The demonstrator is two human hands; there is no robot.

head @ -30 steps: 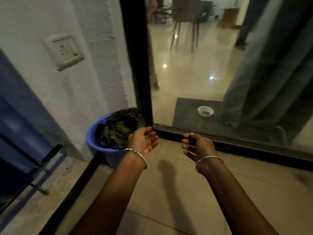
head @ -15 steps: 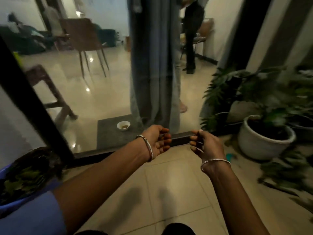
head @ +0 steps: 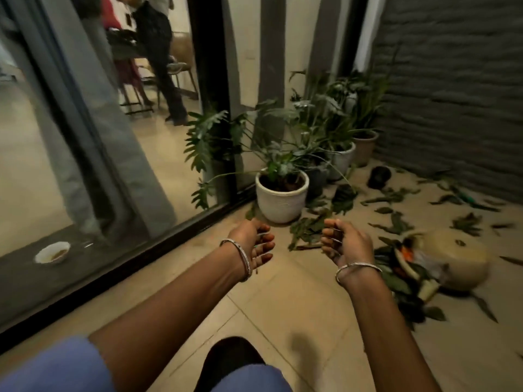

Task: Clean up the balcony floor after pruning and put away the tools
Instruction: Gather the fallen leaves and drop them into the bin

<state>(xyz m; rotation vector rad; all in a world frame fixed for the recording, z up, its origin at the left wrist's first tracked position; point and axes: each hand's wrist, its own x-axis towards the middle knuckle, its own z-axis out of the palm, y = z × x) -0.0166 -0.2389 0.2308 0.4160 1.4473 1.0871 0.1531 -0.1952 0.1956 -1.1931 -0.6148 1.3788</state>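
Both my arms reach forward over the tiled balcony floor. My left hand (head: 253, 241) and my right hand (head: 343, 243) hang side by side with fingers loosely curled and nothing in them. Just beyond them lies a clump of cut green leaves (head: 308, 229). More cuttings (head: 396, 222) are scattered across the floor to the right. A tan bag (head: 455, 258) lies on its side at the right, with tools and leaves (head: 407, 267) spilling from its mouth. A green-handled tool (head: 468, 198) rests among the far leaves.
A white pot with a plant (head: 281, 199) stands by the sliding glass door (head: 113, 165); more potted plants (head: 342, 159) line the back corner. A dark round object (head: 379, 176) sits near the grey wall (head: 452, 94). People and chairs are indoors behind the glass. A small white bowl (head: 52, 251) lies inside.
My view has swung right, away from the blue bucket of leaves and toward the plants and littered floor. Both hands stay empty and loosely curled in front of me.
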